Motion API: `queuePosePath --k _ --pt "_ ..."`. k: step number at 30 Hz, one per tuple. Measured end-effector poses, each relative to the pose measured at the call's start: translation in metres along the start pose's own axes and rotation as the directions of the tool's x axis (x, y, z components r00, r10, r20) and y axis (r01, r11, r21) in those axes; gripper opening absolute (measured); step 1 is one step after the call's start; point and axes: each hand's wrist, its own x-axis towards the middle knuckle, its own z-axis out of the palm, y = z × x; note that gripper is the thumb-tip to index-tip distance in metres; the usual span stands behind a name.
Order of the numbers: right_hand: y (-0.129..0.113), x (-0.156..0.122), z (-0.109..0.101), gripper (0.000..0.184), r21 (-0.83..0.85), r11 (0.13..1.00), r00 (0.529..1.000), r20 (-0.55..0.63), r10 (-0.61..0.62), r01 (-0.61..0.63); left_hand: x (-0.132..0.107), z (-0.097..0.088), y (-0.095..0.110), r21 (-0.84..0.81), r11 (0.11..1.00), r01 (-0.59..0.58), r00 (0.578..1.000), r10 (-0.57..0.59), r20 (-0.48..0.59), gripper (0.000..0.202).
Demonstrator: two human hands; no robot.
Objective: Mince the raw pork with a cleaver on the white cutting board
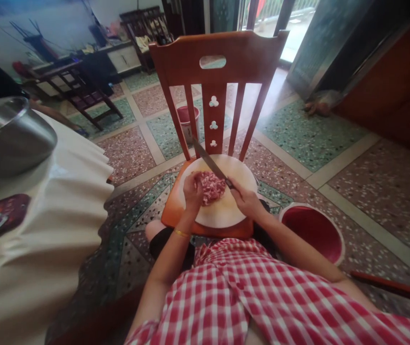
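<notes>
A pile of chopped raw meat (213, 188) lies on a round, pale cutting board (222, 216), which rests on the seat of a wooden chair. My right hand (247, 200) is wrapped round the handle of a knife (210, 162). Its blade points forward and left, over the far side of the meat. At the pile's left edge is my left hand (192, 191), its fingers curled in beside the meat. Whatever those fingers may hold is hidden.
The chair back (219, 52) rises just beyond the board. A red-lined bucket (313, 232) stands on the floor at right, another bin (189, 122) behind the chair. To the left, a cloth-covered table (79, 163) carries a large metal pot (14, 139). Part of another person shows at far left.
</notes>
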Motion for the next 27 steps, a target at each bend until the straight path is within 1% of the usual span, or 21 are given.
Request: queuePosePath --k 1,2,3,4,5,6,7,8,9,10,12,13,14,16,17,18,19,20,22,24,27 --pt "-0.004 0.0 0.0 0.05 0.002 0.999 0.997 -0.061 -0.043 0.043 -0.001 0.004 -0.001 -0.006 1.0 -0.001 1.0 0.001 0.018 0.025" --pt "-0.003 -0.001 0.003 0.051 -0.007 0.998 0.993 -0.098 -0.064 0.064 -0.005 0.008 -0.004 0.001 1.0 -0.003 0.998 0.003 0.065 0.026" --pt "0.0 -0.002 0.008 0.051 -0.028 0.998 0.994 -0.095 -0.057 0.055 -0.01 0.012 -0.009 0.019 1.0 -0.006 0.991 0.003 0.136 0.028" --pt "0.006 -0.004 0.014 0.051 -0.061 0.998 0.998 -0.053 -0.016 0.013 -0.016 0.014 -0.015 0.051 0.999 -0.016 0.975 0.004 0.223 0.028" --pt "0.013 -0.006 0.02 0.05 -0.102 0.994 0.999 0.019 0.049 -0.047 -0.022 0.015 -0.022 0.094 0.995 -0.025 0.954 -0.005 0.299 0.028" --pt "0.019 -0.007 0.025 0.049 -0.15 0.983 0.988 0.098 0.122 -0.106 -0.029 0.014 -0.03 0.135 0.99 -0.029 0.939 -0.019 0.345 0.029" --pt "0.024 -0.007 0.026 0.048 -0.195 0.969 0.969 0.164 0.184 -0.151 -0.034 0.011 -0.037 0.174 0.984 -0.026 0.937 -0.037 0.349 0.03" --pt "0.024 -0.007 0.025 0.047 -0.224 0.959 0.956 0.2 0.217 -0.17 -0.039 0.008 -0.043 0.202 0.979 -0.02 0.943 -0.049 0.331 0.03" --pt "0.022 -0.005 0.021 0.047 -0.232 0.959 0.956 0.203 0.214 -0.165 -0.044 0.004 -0.049 0.216 0.976 -0.012 0.951 -0.056 0.306 0.028" --pt "0.016 -0.003 0.016 0.047 -0.22 0.966 0.968 0.178 0.176 -0.135 -0.048 0.001 -0.054 0.219 0.976 0.005 0.96 -0.066 0.274 0.025" --pt "-0.002 0.003 0.006 0.048 -0.16 0.987 0.996 0.08 0.032 -0.019 -0.055 -0.002 -0.062 0.193 0.979 0.065 0.972 -0.106 0.209 0.02" --pt "-0.011 0.004 0.004 0.049 -0.122 0.991 0.998 0.023 -0.05 0.053 -0.06 -0.002 -0.065 0.175 0.978 0.114 0.975 -0.144 0.171 0.019" --pt "-0.018 0.003 0.004 0.05 -0.094 0.989 0.993 -0.018 -0.117 0.115 -0.066 -0.001 -0.066 0.156 0.973 0.171 0.973 -0.192 0.129 0.019" --pt "-0.027 -0.007 0.011 0.051 -0.08 0.983 0.985 -0.03 -0.17 0.168 -0.081 0.001 -0.064 0.129 0.946 0.297 0.952 -0.304 0.039 0.019" --pt "-0.027 -0.015 0.016 0.051 -0.118 0.984 0.991 0.033 -0.133 0.136 -0.089 0.002 -0.062 0.114 0.925 0.362 0.931 -0.364 0.002 0.02" --pt "-0.025 -0.022 0.021 0.049 -0.178 0.981 0.994 0.087 -0.058 0.073 -0.097 0.003 -0.06 0.101 0.905 0.413 0.91 -0.412 -0.03 0.02" --pt "-0.02 -0.027 0.025 0.046 -0.226 0.974 0.994 0.109 -0.003 0.028 -0.102 0.005 -0.06 0.094 0.893 0.439 0.898 -0.438 -0.032 0.02" --pt "-0.012 -0.029 0.028 0.045 -0.216 0.975 0.992 0.124 -0.021 0.048 -0.105 0.007 -0.062 0.086 0.887 0.454 0.891 -0.453 -0.027 0.019" --pt "0.003 -0.022 0.032 0.046 -0.184 0.978 0.99 0.123 -0.075 0.097 -0.104 0.011 -0.07 0.061 0.878 0.475 0.88 -0.475 -0.009 0.019" --pt "0.015 -0.011 0.032 0.05 -0.169 0.979 0.991 0.09 -0.097 0.111 -0.099 0.013 -0.077 0.045 0.859 0.51 0.86 -0.507 -0.064 0.021" --pt "0.026 -0.01 0.035 0.056 -0.222 0.974 0.998 -0.031 -0.063 0.054 -0.095 0.011 -0.074 0.038 0.86 0.51 0.858 -0.505 -0.091 0.023"
